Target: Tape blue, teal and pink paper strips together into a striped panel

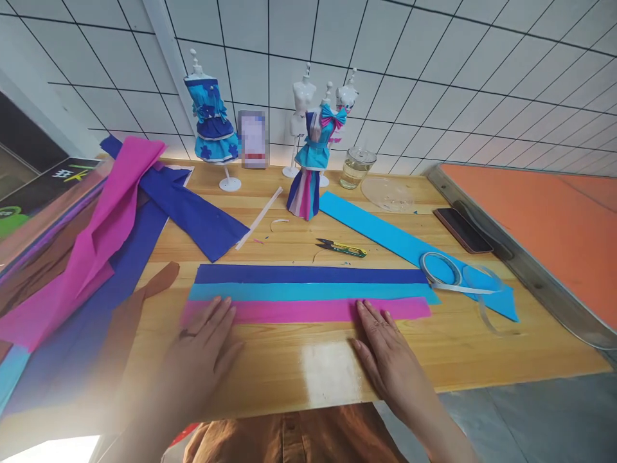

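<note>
Three long thin strips lie side by side on the wooden table: dark blue [308, 274] at the back, light blue [308, 292] in the middle, pink [294, 311] nearest me. My left hand [207, 344] rests flat on the pink strip's left part, fingers stretched out, a ring on one finger. Toward the right end, my right hand [385, 350] lies flat with its fingertips on the same strip. Neither hand grips anything. Behind the strips are thread snips [342, 247] with a yellow-green handle. A tape roll [441, 269] sits near their right end, beside a clear ring [482, 281].
Long pink [120, 199] and dark blue sheets [193, 206] pile up at left. A wide blue strip [385, 228] runs diagonally at right. Behind stand dressed mini mannequins [212, 122], a propped phone [253, 138] and a glass [357, 168]. Another phone [463, 229] lies by the right edge.
</note>
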